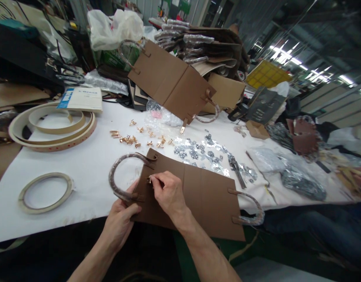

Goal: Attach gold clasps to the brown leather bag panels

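A flat brown leather bag panel with a wrapped loop handle at each end lies on the white table, hanging partly over its near edge. My left hand grips the panel's left edge by the left handle, thumb on top. My right hand pinches a small gold metal clasp against the panel near that handle. More gold clasps lie scattered farther back, and silver metal plates are strewn to their right.
A second brown panel with handles leans on a pile at the back. Tape rolls and large strip coils lie at left. Plastic bags of parts and pliers are at right. A person's leg in jeans is at lower right.
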`<act>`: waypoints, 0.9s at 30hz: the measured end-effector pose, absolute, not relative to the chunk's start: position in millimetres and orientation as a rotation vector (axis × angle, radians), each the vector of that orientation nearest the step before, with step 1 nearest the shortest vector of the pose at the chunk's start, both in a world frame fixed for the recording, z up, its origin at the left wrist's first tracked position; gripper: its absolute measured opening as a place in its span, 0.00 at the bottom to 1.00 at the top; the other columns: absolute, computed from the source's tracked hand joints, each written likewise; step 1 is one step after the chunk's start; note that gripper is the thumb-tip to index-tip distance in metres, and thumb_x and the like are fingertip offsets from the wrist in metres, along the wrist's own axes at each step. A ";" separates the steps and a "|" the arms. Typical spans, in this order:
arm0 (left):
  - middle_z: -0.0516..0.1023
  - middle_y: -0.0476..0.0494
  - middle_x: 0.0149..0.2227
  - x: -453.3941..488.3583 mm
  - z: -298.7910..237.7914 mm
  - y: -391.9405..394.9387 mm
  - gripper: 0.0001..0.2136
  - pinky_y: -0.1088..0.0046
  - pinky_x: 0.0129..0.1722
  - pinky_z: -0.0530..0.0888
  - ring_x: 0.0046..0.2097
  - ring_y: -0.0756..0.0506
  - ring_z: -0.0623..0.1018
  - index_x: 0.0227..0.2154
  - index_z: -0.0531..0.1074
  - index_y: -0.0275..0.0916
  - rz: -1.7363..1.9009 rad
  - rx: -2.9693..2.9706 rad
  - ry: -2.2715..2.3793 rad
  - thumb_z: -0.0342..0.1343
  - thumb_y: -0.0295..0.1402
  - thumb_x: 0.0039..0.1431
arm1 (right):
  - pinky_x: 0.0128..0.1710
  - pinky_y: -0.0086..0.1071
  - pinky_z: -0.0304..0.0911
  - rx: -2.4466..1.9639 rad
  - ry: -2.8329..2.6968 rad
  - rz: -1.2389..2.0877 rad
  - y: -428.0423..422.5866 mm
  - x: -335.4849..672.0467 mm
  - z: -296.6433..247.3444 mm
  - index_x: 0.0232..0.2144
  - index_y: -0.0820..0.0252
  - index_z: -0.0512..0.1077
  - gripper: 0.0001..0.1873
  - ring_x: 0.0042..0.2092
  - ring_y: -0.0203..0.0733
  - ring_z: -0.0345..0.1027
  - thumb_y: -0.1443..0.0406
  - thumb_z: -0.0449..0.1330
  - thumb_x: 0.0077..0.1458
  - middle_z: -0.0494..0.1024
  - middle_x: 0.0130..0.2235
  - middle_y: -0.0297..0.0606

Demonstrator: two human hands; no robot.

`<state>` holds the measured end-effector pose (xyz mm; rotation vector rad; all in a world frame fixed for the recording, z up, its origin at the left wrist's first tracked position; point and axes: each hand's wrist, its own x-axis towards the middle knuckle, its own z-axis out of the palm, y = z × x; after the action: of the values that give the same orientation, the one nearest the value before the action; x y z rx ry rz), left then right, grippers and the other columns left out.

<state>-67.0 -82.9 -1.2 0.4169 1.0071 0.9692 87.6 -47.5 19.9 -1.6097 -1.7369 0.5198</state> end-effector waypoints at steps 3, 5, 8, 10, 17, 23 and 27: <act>0.83 0.44 0.53 -64.7 -4.3 -83.6 0.37 0.65 0.56 0.76 0.56 0.37 0.79 0.62 0.73 0.42 0.986 0.482 1.018 0.61 0.24 0.44 | 0.41 0.33 0.67 -1.632 -1.757 0.468 -50.2 84.1 17.5 0.36 0.59 0.82 0.11 0.36 0.41 0.74 0.66 0.59 0.67 0.81 0.34 0.41; 0.84 0.44 0.52 -63.7 -7.2 -84.3 0.36 0.64 0.56 0.76 0.56 0.37 0.80 0.62 0.73 0.43 0.990 0.527 1.034 0.62 0.25 0.45 | 0.42 0.33 0.67 -1.628 -1.778 0.453 -51.6 83.9 16.3 0.36 0.60 0.82 0.12 0.38 0.42 0.74 0.66 0.58 0.68 0.80 0.35 0.43; 0.85 0.43 0.49 -63.3 -12.4 -86.1 0.33 0.63 0.55 0.77 0.53 0.37 0.81 0.61 0.74 0.42 0.997 0.567 1.049 0.62 0.26 0.47 | 0.44 0.32 0.68 -1.578 -1.807 0.503 -52.2 87.4 17.8 0.38 0.59 0.82 0.12 0.39 0.42 0.75 0.66 0.57 0.68 0.81 0.36 0.42; 0.85 0.44 0.49 -63.6 -15.9 -87.4 0.32 0.62 0.57 0.76 0.54 0.37 0.81 0.60 0.75 0.42 1.012 0.597 1.071 0.63 0.27 0.48 | 0.45 0.32 0.69 -1.551 -1.806 0.550 -51.2 90.7 21.3 0.39 0.59 0.82 0.10 0.40 0.41 0.76 0.66 0.59 0.68 0.82 0.37 0.42; 0.85 0.45 0.50 -61.3 -15.1 -89.5 0.28 0.57 0.67 0.66 0.62 0.35 0.76 0.58 0.77 0.41 0.979 0.777 1.181 0.61 0.29 0.51 | 0.37 0.32 0.66 -1.723 -1.706 0.600 -48.0 85.8 30.6 0.30 0.59 0.81 0.10 0.33 0.41 0.74 0.66 0.63 0.64 0.80 0.29 0.38; 0.79 0.49 0.60 -56.3 2.3 -86.8 0.27 0.57 0.70 0.63 0.70 0.33 0.65 0.56 0.79 0.42 1.003 0.926 1.228 0.60 0.30 0.49 | 0.37 0.31 0.65 -1.775 -1.655 0.498 -52.9 80.0 25.7 0.28 0.59 0.80 0.10 0.32 0.40 0.73 0.67 0.62 0.63 0.80 0.29 0.38; 0.79 0.51 0.60 -56.8 4.4 -86.1 0.28 0.57 0.70 0.63 0.71 0.32 0.64 0.56 0.78 0.43 1.007 0.921 1.271 0.60 0.30 0.48 | 0.35 0.30 0.65 -1.747 -1.641 0.586 -50.9 84.5 29.5 0.30 0.59 0.80 0.05 0.32 0.38 0.74 0.66 0.65 0.58 0.82 0.30 0.37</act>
<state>-56.8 -86.1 4.4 0.9207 1.2713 1.0067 84.5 -50.9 29.5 -1.7469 -1.6407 0.5857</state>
